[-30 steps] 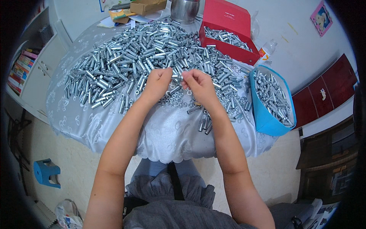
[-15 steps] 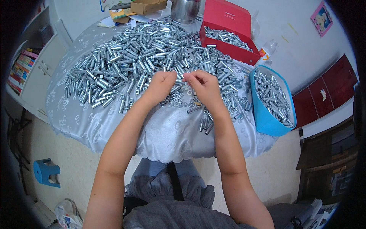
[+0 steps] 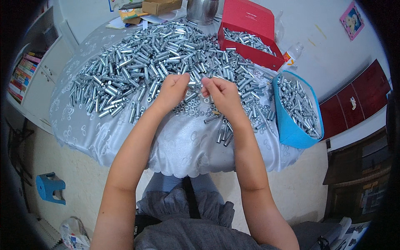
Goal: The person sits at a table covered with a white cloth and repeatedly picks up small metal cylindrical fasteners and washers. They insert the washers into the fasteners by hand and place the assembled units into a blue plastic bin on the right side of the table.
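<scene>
My left hand (image 3: 174, 91) is closed, thumb against curled fingers, above the front of a big heap of shiny metal sleeves (image 3: 137, 62). Whatever it grips, if anything, is hidden. A short gap away, my right hand (image 3: 224, 96) is also closed, its thumb and index finger pinched together toward the left hand. I cannot make out anything in that pinch. Below and between the hands lie small washers and nuts (image 3: 191, 109). A few loose sleeves (image 3: 225, 135) rest by my right wrist.
A blue fabric bin (image 3: 293, 135) full of metal pieces stands at the table's right. Behind it is an open red box (image 3: 250, 54) of similar pieces. A metal pot (image 3: 203, 11), cardboard box (image 3: 161, 6) and plastic bottle (image 3: 293, 52) sit at the back. A blue stool (image 3: 51, 188) stands on the floor.
My hands have drawn slightly apart, the left moving a little left and up. A metal piece that showed between the fingertips no longer shows there.
</scene>
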Demonstrator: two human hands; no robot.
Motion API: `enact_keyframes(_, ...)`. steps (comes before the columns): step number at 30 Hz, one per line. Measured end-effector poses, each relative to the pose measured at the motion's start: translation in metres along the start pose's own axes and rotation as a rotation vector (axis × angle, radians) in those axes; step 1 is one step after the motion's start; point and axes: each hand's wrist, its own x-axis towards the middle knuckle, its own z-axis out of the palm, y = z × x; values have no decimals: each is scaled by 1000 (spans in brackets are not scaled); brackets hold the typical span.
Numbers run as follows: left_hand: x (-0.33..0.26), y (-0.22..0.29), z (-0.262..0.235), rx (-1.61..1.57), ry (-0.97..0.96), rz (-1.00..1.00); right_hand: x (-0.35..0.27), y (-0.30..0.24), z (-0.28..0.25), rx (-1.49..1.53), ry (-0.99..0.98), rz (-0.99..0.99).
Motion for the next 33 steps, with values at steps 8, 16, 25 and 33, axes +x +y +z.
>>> enact_keyframes(8,0,1,-3,4,8,-9,2,-1,6,-50,66,-265)
enact_keyframes(16,0,3,-4,-12,-9,-18,0,-11,8,-24,118,-113)
enact_keyframes(25,-1,3,-1,57,22,-12,-1,-7,8,-15,105,-144)
enact_keyframes(33,2,-3,-5,45,6,-19,2,-2,8,-54,91,-230)
